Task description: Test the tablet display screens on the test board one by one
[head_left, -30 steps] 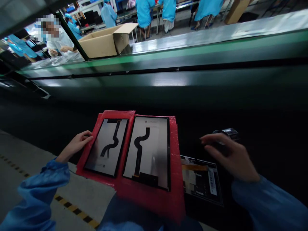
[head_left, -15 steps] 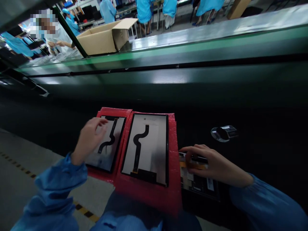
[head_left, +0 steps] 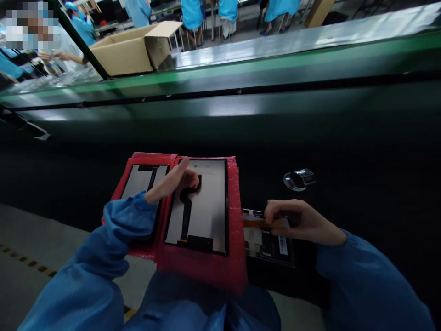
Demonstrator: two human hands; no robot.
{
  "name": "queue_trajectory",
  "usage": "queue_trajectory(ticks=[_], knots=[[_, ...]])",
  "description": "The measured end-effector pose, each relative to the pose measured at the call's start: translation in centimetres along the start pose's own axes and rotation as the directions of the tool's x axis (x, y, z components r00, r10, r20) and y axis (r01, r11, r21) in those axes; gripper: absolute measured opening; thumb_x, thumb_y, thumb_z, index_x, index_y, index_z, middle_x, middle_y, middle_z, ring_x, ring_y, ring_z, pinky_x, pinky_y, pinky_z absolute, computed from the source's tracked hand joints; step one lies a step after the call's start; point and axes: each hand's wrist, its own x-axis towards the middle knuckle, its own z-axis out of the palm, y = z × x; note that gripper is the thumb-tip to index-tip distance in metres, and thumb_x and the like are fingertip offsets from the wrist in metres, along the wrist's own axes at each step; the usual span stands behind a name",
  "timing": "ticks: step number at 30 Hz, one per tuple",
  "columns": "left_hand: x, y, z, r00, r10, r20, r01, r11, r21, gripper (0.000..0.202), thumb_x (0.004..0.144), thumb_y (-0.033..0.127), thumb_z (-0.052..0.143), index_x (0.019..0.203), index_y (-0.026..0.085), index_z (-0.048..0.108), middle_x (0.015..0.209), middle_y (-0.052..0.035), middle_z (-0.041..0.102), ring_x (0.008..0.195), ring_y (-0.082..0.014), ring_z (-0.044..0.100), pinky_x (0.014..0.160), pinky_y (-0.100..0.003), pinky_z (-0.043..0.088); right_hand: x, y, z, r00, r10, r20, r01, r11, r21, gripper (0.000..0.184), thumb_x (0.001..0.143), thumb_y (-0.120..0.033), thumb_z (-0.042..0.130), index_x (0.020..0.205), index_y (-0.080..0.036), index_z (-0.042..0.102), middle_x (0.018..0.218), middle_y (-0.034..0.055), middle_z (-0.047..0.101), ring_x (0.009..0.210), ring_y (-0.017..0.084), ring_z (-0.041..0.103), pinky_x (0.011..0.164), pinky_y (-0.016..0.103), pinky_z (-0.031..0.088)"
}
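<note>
The right screen (head_left: 210, 211) lies on red wrap (head_left: 203, 271), its long axis running near to far, the far end leaning slightly right. Its black band faces near, and a dark ribbon (head_left: 186, 216) snakes from there toward the far end. The left hand (head_left: 179, 179) reaches across the left screen (head_left: 138, 177) — its black band at the far end — with fingers curled at that ribbon's far end; whether they grip it, I cannot tell. Right of the wrap, on the dark bench (head_left: 351, 184), the right hand (head_left: 299, 220) pinches an orange strip (head_left: 257, 223) over an open device (head_left: 265, 252). Its white label (head_left: 283, 246) and the screen's small print are unreadable.
</note>
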Motion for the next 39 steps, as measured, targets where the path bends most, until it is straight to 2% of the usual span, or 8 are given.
queue_trajectory(ticks=[3, 6, 8, 14, 20, 26, 32, 39], knots=[[-0.8, 0.4, -0.2, 1.0, -0.027, 0.015, 0.03, 0.984, -0.175, 0.071, 0.094, 0.061, -0.007, 0.066, 0.021, 0.045, 0.069, -0.0084, 0.064, 0.063, -0.0191, 0.061, 0.067, -0.034, 0.051, 0.7, -0.5, 0.5, 0.997, -0.073, -0.016, 0.075, 0.993, 0.092, 0.021, 0.085, -0.036, 0.071, 0.081, -0.015, 0.069, 0.082, 0.006, 0.064, 0.074, 0.013, 0.061, 0.065, 0.024, 0.05], [-0.7, -0.1, 0.4, 0.973, 0.027, -0.228, -0.026, 1.0, 0.009, 0.05, 0.097, 0.057, 0.029, 0.09, 0.018, 0.06, 0.092, -0.0088, 0.067, 0.089, -0.0218, 0.061, 0.087, -0.037, 0.048, 1.9, -1.4, 1.6, 0.991, -0.107, -0.083, 0.116, 0.987, 0.112, 0.022, 0.088, -0.035, 0.068, 0.081, -0.014, 0.072, 0.087, 0.0072, 0.062, 0.074, 0.012, 0.059, 0.062, 0.022, 0.047], [-0.2, -0.6, 0.8, 0.962, 0.064, -0.266, -0.039, 0.994, 0.097, 0.043, 0.096, 0.051, 0.038, 0.094, 0.018, 0.064, 0.101, -0.0091, 0.065, 0.103, -0.0237, 0.056, 0.1, -0.04, 0.039, 2.8, -2.2, 2.6, 0.989, -0.1, -0.108, 0.113, 0.986, 0.123, 0.019, 0.088, -0.033, 0.068, 0.083, -0.014, 0.072, 0.093, 0.0073, 0.061, 0.078, 0.012, 0.059, 0.066, 0.022, 0.048], [0.5, -0.6, 0.3, 0.998, -0.037, -0.045, 0.028, 0.984, -0.178, 0.07, 0.095, 0.065, 0.018, 0.063, 0.018, 0.059, 0.072, -0.0099, 0.068, 0.069, -0.0206, 0.063, 0.069, -0.032, 0.048, 4.5, -3.5, 4.7, 0.992, 0.005, -0.122, 0.014, 0.989, 0.151, 0.026, 0.088, -0.039, 0.067, 0.089, -0.013, 0.07, 0.078, 0.0032, 0.063, 0.068, 0.011, 0.055, 0.059, 0.022, 0.043], [-0.4, -0.1, -0.5, 0.936, -0.058, 0.346, 0.309, 0.602, -0.736, 0.05, 0.086, 0.058, 0.051, 0.074, 0.012, 0.068, 0.044, -0.0021, 0.05, 0.043, -0.0173, 0.052, 0.053, -0.03, 0.04, 4.6, -2.7, 5.3, 0.988, 0.019, -0.151, 0.018, 0.971, 0.239, 0.025, 0.086, -0.037, 0.068, 0.091, -0.013, 0.07, 0.075, 0.0017, 0.065, 0.064, 0.009, 0.054, 0.057, 0.02, 0.041], [-2.6, 2.4, 1.3, 0.947, 0.012, 0.322, 0.282, 0.452, -0.846, 0.023, 0.075, 0.029, 0.063, 0.06, 0.015, 0.053, 0.058, 0.0018, 0.039, 0.048, -0.009, 0.033, 0.053, -0.027, 0.033, 4.2, -2.6, 5.7, 0.97, 0.036, -0.238, 0.031, 0.962, 0.273, 0.023, 0.084, -0.036, 0.07, 0.089, -0.013, 0.072, 0.08, 0.004, 0.069, 0.068, 0.011, 0.059, 0.06, 0.022, 0.045], [-4.6, 4.6, 4.5, 0.989, -0.041, 0.143, 0.139, 0.596, -0.791, 0.02, 0.088, 0.034, 0.063, 0.083, 0.017, 0.055, 0.062, 0.0029, 0.045, 0.059, -0.0102, 0.042, 0.059, -0.023, 0.035, 4.1, -2.4, 6.2, 0.96, 0.014, -0.278, 0.055, 0.969, 0.241, 0.022, 0.085, -0.035, 0.069, 0.087, -0.013, 0.071, 0.079, 0.0032, 0.069, 0.066, 0.01, 0.057, 0.058, 0.021, 0.045], [-3.9, 4.5, 6.9, 0.996, -0.056, -0.067, 0.021, 0.9, -0.435, 0.02, 0.09, 0.036, 0.063, 0.086, 0.018, 0.056, 0.053, 0.0058, 0.053, 0.044, -0.0073, 0.044, 0.045, -0.02, 0.034, 4.1, -2.1, 7.0, 0.95, -0.029, -0.312, 0.09, 0.979, 0.18, 0.028, 0.086, -0.04, 0.068, 0.085, -0.012, 0.069, 0.07, 0.0001, 0.062, 0.055, 0.006, 0.043, 0.048, 0.02, 0.033]])
